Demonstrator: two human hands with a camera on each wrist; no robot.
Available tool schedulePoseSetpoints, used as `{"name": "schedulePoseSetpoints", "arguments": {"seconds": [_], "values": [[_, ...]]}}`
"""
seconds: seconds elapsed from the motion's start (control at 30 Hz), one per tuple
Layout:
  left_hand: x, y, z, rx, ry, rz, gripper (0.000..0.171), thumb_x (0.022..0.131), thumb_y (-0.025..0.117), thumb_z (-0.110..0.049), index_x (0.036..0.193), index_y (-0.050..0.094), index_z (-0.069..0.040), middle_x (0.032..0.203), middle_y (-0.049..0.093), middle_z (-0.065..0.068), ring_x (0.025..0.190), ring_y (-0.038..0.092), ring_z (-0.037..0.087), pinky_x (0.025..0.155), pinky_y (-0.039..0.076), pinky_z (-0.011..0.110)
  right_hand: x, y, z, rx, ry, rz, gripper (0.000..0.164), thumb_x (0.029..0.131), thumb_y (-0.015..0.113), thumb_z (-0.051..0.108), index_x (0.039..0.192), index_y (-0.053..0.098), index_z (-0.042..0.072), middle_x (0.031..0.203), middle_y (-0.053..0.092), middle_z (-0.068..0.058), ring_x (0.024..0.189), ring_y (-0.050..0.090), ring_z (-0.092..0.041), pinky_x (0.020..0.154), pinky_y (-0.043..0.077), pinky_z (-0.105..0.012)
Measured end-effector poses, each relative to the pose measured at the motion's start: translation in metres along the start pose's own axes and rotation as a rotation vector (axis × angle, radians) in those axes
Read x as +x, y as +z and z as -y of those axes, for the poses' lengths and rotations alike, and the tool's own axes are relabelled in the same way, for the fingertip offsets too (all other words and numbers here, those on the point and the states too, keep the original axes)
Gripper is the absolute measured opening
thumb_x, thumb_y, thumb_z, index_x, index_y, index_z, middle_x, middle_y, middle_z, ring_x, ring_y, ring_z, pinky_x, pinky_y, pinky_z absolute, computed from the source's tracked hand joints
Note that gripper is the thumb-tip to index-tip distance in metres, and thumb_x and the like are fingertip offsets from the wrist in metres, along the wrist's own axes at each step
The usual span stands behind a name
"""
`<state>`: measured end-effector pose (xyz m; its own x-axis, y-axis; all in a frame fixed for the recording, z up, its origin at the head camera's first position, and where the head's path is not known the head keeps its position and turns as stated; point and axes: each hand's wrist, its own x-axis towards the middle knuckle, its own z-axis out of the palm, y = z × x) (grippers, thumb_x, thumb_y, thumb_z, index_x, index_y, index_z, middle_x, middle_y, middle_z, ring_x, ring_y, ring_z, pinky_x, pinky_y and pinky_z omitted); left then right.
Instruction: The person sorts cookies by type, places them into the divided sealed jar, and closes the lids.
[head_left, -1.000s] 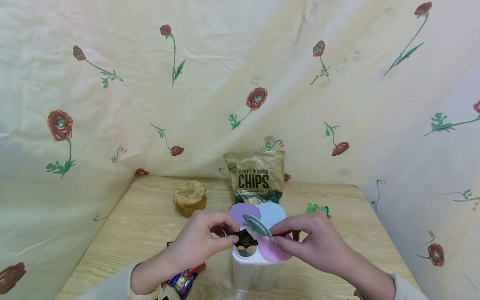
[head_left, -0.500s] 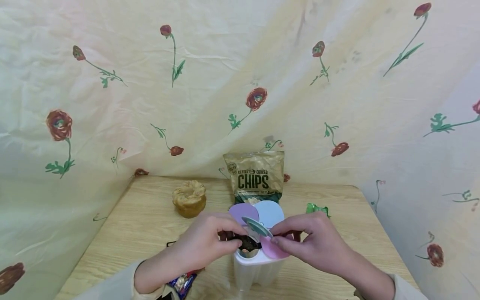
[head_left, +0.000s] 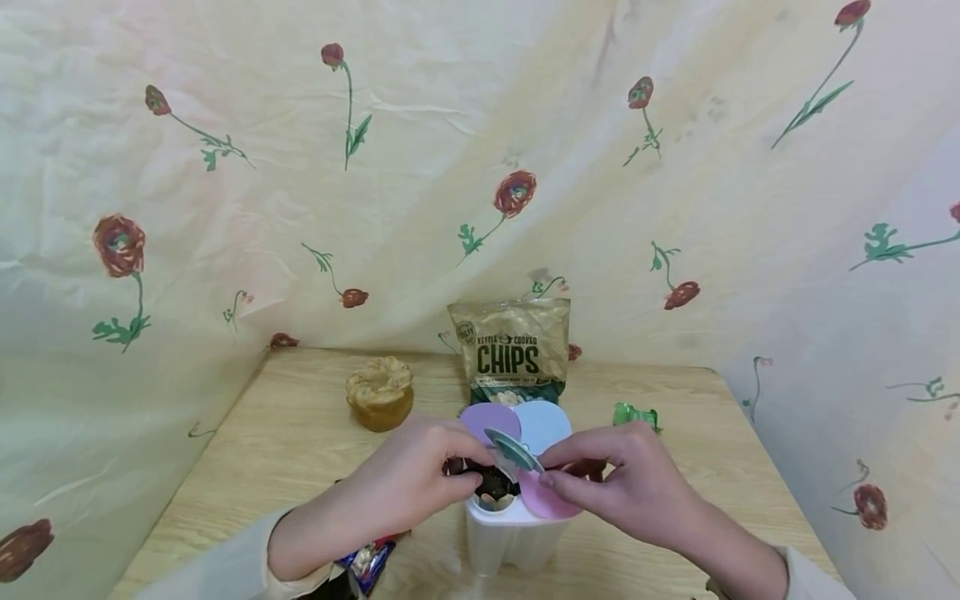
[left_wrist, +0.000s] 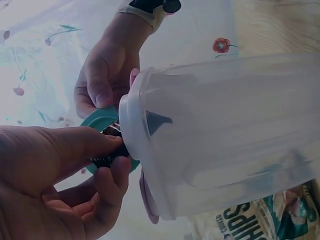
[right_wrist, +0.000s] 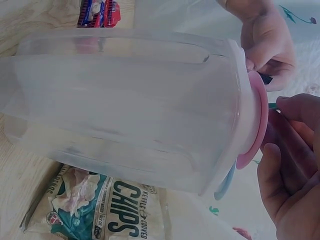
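A tall translucent container with a white rim stands on the table. Its top carries purple, blue and pink lids, all down, and a green lid tilted up. My right hand pinches the green lid's edge between thumb and fingers. My left hand pinches a small dark-wrapped snack packet at the uncovered opening. In the left wrist view the dark packet sits between thumb and fingertips, right at the rim. A dark pointed shape shows through the wall below the rim.
A golden chips bag stands behind the container. A ring-shaped pastry lies at the back left, a green-wrapped snack to the right. Red and blue packets lie partly hidden under my left forearm. A flowered cloth hangs behind the table.
My left hand has shifted slightly right, and the dark packet now lies lower at the opening. My right hand keeps the green lid raised, nearly still.
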<state>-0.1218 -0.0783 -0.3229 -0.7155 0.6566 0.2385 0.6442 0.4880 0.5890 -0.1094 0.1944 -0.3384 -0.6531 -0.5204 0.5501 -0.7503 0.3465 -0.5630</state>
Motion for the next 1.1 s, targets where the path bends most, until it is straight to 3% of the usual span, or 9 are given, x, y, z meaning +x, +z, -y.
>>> {"name": "schedulePoseSetpoints", "arguments": {"seconds": [0.17,0.47,0.7,0.97,1.1], "values": [[0.002,0.000,-0.002,0.021,-0.021,0.015,0.017,0.088,0.075,-0.006,0.101,0.082,-0.017,0.093,0.076,-0.010,0.076,0.060,-0.002,0.069,0.050,0.019,-0.001,0.000,0.000,0.000,0.002,-0.003,0.031,0.079,0.082,-0.005,0.096,0.081,0.021,0.086,0.077,0.013,0.069,0.068,0.005,0.056,0.053,-0.014],[0.002,0.002,0.001,-0.039,-0.118,0.027,0.008,0.092,0.078,-0.022,0.099,0.078,-0.026,0.091,0.070,-0.020,0.077,0.059,-0.001,0.069,0.050,0.021,-0.002,0.000,0.000,-0.009,0.004,-0.006,0.030,0.079,0.083,-0.005,0.096,0.081,0.020,0.086,0.077,0.014,0.069,0.068,0.005,0.057,0.053,-0.014],[0.000,-0.001,-0.002,-0.005,-0.090,0.005,0.003,0.091,0.079,-0.022,0.094,0.080,-0.024,0.081,0.065,-0.020,0.070,0.055,-0.001,0.063,0.048,0.021,-0.002,0.000,0.000,0.001,-0.017,-0.009,0.029,0.080,0.083,-0.004,0.097,0.081,0.019,0.086,0.077,0.012,0.070,0.068,0.005,0.057,0.053,-0.014],[0.003,0.007,-0.003,0.125,-0.018,0.030,0.005,0.088,0.080,-0.020,0.089,0.082,-0.024,0.078,0.064,-0.021,0.077,0.056,-0.002,0.072,0.046,0.020,-0.003,0.003,-0.002,0.047,-0.046,0.003,0.022,0.082,0.081,-0.004,0.097,0.081,0.012,0.086,0.079,0.002,0.071,0.071,0.001,0.055,0.054,-0.015],[0.005,0.010,-0.003,0.114,-0.066,0.045,0.009,0.087,0.083,-0.027,0.095,0.081,-0.026,0.076,0.061,-0.023,0.077,0.056,0.000,0.069,0.045,0.020,-0.004,0.003,-0.002,0.044,-0.044,0.004,0.022,0.082,0.082,-0.003,0.097,0.081,0.013,0.086,0.078,0.004,0.071,0.070,0.001,0.056,0.053,-0.015]]}}
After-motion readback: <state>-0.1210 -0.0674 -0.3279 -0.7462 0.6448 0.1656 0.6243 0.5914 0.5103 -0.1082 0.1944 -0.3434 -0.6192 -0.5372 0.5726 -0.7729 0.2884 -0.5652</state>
